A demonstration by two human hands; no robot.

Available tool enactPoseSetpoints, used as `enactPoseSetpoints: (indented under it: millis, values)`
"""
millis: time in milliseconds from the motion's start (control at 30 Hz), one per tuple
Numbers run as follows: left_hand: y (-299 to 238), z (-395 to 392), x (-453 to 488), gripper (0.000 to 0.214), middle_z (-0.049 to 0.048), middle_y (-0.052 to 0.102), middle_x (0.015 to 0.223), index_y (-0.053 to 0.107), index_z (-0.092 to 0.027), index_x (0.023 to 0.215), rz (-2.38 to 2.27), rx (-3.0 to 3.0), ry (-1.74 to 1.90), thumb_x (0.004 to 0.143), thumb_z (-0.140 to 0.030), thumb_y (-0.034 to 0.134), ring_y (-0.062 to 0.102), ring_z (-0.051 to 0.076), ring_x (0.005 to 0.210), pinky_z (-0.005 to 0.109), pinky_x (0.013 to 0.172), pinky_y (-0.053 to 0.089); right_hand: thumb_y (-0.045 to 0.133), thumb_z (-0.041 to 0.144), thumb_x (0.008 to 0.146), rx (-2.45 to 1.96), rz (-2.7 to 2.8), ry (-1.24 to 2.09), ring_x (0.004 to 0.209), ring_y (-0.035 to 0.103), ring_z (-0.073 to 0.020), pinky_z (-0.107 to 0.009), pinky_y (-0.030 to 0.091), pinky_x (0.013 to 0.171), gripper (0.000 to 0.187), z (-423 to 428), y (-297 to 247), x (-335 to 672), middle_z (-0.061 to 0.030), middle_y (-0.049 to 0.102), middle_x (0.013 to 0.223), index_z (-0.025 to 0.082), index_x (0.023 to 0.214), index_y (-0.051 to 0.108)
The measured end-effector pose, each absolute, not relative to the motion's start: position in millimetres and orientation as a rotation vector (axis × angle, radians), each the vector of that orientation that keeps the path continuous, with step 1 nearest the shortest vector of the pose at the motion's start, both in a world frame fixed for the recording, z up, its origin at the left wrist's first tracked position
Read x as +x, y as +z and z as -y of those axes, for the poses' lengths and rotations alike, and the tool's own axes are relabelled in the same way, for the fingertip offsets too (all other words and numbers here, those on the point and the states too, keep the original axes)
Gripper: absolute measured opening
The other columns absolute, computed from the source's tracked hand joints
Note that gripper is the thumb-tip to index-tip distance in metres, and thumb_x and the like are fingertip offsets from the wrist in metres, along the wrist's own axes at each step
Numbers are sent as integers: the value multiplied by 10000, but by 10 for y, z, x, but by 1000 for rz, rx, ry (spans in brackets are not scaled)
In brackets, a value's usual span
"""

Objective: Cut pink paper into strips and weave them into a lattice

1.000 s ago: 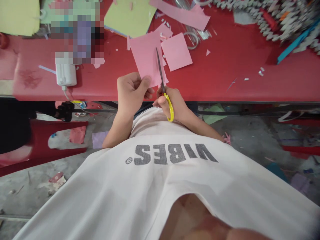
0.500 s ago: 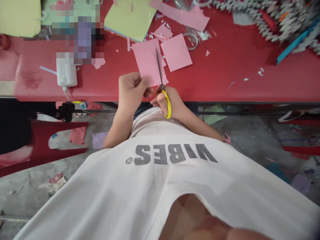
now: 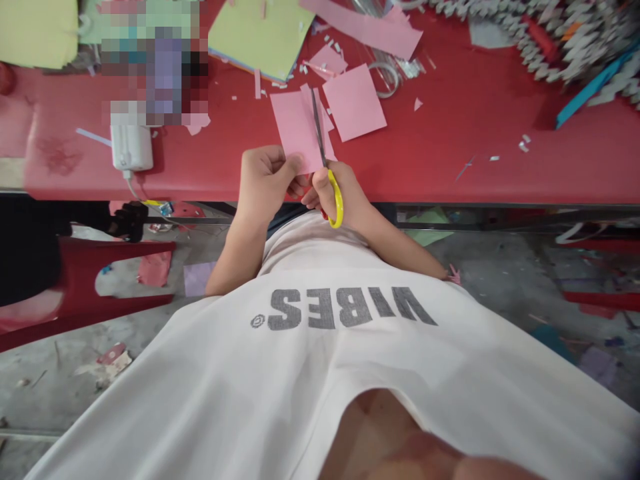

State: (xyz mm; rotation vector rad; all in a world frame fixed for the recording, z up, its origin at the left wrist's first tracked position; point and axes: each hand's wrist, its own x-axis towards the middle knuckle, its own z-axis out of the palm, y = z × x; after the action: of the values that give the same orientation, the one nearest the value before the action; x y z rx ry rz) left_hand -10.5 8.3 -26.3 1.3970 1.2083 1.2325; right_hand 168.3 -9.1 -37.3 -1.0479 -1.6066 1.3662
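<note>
My left hand (image 3: 270, 177) pinches the near edge of a pink sheet of paper (image 3: 294, 127) between thumb and fingers, close to the table's front edge. In my right hand (image 3: 345, 190) are scissors (image 3: 336, 200) with yellow handles, the thumb through one loop. Their dark blades point away from me and lie along the right part of the sheet, where a strip of paper curls up beside them. The lower blade is hidden, mostly under the paper. A separate pink square (image 3: 355, 103) lies just right of the blades, apart from both hands.
On the red table (image 3: 450, 153) are yellow sheets (image 3: 260, 40), a long pink strip (image 3: 365, 27), a roll of clear tape (image 3: 387, 80) and small scraps. A white charger (image 3: 131, 143) with a cable sits at left. Grey zigzag pieces (image 3: 565, 40) are heaped at far right.
The scissors have moved slightly up and away from me along the sheet. A strip at the sheet's far edge now curls up beside the blade.
</note>
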Motion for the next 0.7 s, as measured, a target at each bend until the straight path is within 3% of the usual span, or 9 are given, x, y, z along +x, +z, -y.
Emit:
enactPoseSetpoints:
  millis: [167, 267, 500, 600, 700]
  values:
    - [-361, -217, -115, 407, 12, 681, 585, 681, -195, 693, -1214, 1347, 1197, 902, -510, 832, 608, 95, 428, 178, 391, 498, 304, 963, 955, -1182, 1749, 1297, 639, 730, -237, -394, 644, 643, 822, 0, -387, 1692, -49, 691, 676, 235, 883, 680]
    - [-420, -264, -129, 403, 19, 695, 587, 687, -197, 701, -1219, 1339, 1169, 908, -515, 822, 605, 98, 418, 178, 382, 490, 233, 996, 924, -1294, 1784, 1258, 619, 716, -250, -412, 632, 634, 898, -27, -398, 1702, -57, 655, 623, 222, 867, 686]
    - [-452, -308, -126, 394, 16, 685, 588, 667, -202, 681, -1220, 1350, 1148, 918, -483, 810, 592, 95, 419, 183, 384, 487, 272, 1019, 881, -1294, 1733, 1274, 496, 672, -206, -326, 521, 479, 845, -48, -450, 1700, -23, 594, 509, 246, 684, 551]
    - [-450, -321, -150, 395, 5, 647, 564, 648, -199, 679, -1239, 1371, 1161, 946, -447, 798, 555, 85, 399, 194, 378, 455, 303, 1020, 878, -1238, 1653, 1267, 461, 661, -207, -307, 488, 437, 832, -35, -475, 1677, -5, 579, 483, 248, 710, 565]
    - [-451, -324, -209, 414, -22, 588, 532, 605, -204, 667, -1292, 1393, 1259, 973, -419, 782, 483, 63, 371, 199, 361, 377, 224, 1024, 881, -1225, 1526, 1252, 460, 674, -214, -308, 497, 433, 853, -31, -483, 1711, -16, 633, 529, 246, 806, 565]
